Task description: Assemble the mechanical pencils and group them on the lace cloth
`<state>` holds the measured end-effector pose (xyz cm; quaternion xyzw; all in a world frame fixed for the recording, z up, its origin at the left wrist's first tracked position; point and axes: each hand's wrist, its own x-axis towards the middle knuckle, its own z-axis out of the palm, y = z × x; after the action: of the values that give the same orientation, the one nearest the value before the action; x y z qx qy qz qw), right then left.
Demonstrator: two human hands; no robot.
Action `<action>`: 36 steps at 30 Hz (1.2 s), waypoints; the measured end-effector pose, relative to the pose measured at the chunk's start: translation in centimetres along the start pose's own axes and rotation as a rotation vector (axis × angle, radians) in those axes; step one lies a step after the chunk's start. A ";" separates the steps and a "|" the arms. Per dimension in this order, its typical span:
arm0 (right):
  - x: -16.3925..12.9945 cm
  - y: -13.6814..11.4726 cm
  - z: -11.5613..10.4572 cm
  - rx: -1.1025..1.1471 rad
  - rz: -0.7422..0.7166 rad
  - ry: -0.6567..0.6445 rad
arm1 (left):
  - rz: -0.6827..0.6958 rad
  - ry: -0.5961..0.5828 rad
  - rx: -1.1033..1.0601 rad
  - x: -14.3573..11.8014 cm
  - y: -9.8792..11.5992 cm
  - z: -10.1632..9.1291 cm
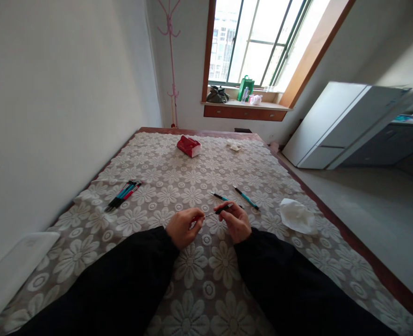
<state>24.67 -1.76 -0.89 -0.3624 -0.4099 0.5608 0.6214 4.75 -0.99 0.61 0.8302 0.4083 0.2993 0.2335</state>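
Observation:
My left hand (185,227) is closed, pinching a red pen barrel (196,217) that mostly hides inside the fingers. A thin, pale rod (210,214) bridges the gap between my two hands. Fingers and thumb of my right hand (237,223) grip a black pen part (224,208), tilted up to the right. Just beyond the right hand lie two teal-and-black pens, one pen (219,196) partly covered by that hand and another pen (246,198) fully in sight. To the left, several teal, black and red pens (124,195) lie bunched side by side.
A floral lace cloth (192,263) covers the table. On it are a red tissue pack (188,146), a crumpled white tissue (297,216), small pale scraps (233,146) and, at far left, a white flat object (17,270). A wall borders the left side.

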 end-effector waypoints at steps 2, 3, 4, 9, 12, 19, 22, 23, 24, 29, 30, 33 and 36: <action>0.0 0.2 -0.1 -0.016 -0.008 -0.006 | 0.005 0.001 0.003 0.0 -0.1 0.0; 0.0 0.3 -0.2 -0.028 -0.007 -0.016 | 0.007 0.001 0.006 0.0 -0.1 0.0; 0.0 0.4 -0.2 -0.042 -0.003 -0.034 | 0.011 0.000 0.010 0.0 -0.2 0.0; 0.2 0.7 -0.5 -0.065 0.025 -0.121 | 0.028 -0.007 0.035 0.0 -0.5 0.2; 0.2 0.7 -0.5 -0.050 0.013 -0.138 | 0.030 -0.004 0.041 0.1 -0.6 0.1; 0.3 0.4 -0.5 -0.165 0.063 -0.277 | 0.055 -0.005 0.045 0.0 -0.6 0.2; 0.5 0.3 -1.0 -0.311 0.017 -0.313 | 0.052 -0.015 0.021 0.0 -0.7 0.2; 0.6 0.2 -1.2 -0.373 0.007 -0.323 | 0.052 -0.030 0.006 0.0 -0.7 0.3; 0.7 0.2 -1.4 -0.432 0.001 -0.332 | 0.054 -0.052 -0.007 0.0 -0.7 0.3; 0.6 -0.2 -1.6 -0.697 -0.097 -0.331 | 0.073 -0.138 -0.014 -0.1 -0.8 0.4; 0.6 -0.3 -1.4 -0.749 -0.136 -0.320 | 0.072 -0.136 -0.008 -0.2 -0.8 0.5; 0.4 -0.3 -1.0 -0.864 -0.216 -0.305 | 0.079 -0.127 0.011 -0.2 -0.9 0.6; 0.4 -0.2 -0.9 -0.966 -0.249 -0.327 | 0.086 -0.123 0.032 -0.3 -0.9 0.7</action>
<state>25.58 -1.38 -1.05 -0.4640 -0.7533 0.2791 0.3733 4.56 -0.77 -0.53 0.8674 0.3620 0.2510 0.2315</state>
